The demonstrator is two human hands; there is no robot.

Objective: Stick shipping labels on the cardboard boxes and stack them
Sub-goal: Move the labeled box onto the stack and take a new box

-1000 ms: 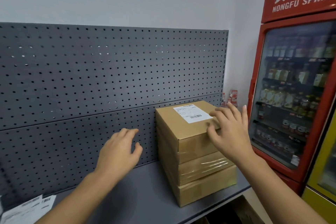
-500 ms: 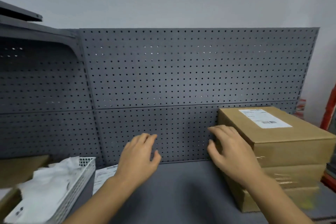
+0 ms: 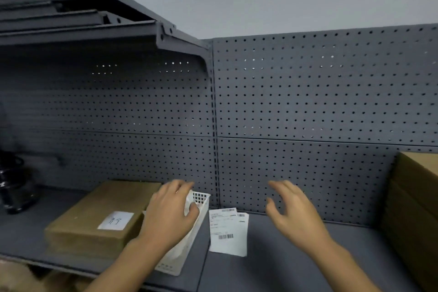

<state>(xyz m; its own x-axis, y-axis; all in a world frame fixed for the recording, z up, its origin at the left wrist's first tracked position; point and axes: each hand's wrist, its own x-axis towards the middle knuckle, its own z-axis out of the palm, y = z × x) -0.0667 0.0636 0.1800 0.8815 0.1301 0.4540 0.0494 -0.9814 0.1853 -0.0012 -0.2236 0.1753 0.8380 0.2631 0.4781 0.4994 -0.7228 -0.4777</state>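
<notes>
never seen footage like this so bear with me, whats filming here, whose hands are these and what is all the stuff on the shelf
There is no machine here. A person works with bare hands, and the single camera sits on their head, looking forward and down.

The left hand is over a white basket, fingers loose. Whether it touches the white paper inside is unclear. The right hand hangs open in the air, holding nothing.

On the grey shelf, printed shipping labels lie between the hands. A cardboard box with a white slip sits to the left, and a stack of boxes stands at the right edge.
</notes>
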